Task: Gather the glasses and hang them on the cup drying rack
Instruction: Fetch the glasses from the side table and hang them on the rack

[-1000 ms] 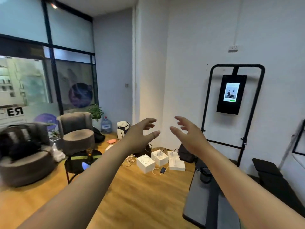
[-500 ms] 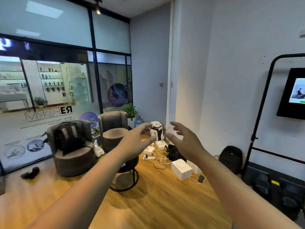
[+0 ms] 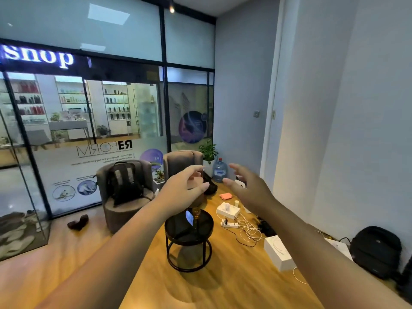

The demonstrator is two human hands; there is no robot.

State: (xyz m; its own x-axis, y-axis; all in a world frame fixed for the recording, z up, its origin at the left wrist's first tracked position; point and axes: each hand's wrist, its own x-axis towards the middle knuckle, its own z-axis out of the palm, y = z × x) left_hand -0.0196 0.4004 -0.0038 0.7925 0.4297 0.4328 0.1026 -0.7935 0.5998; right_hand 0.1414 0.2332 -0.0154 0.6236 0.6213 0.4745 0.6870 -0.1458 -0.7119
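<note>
Amber-tinted glass point(image 3: 196, 214) stands on the round black table point(image 3: 178, 228), just below the left hand point(image 3: 182, 192); the right hand point(image 3: 252, 190) hovers apart, both spread and empty.

2 grey armchairs point(image 3: 124, 197), black backpack point(image 3: 376, 250), white boxes point(image 3: 277, 253), tangled cables point(image 3: 247, 230).
</note>
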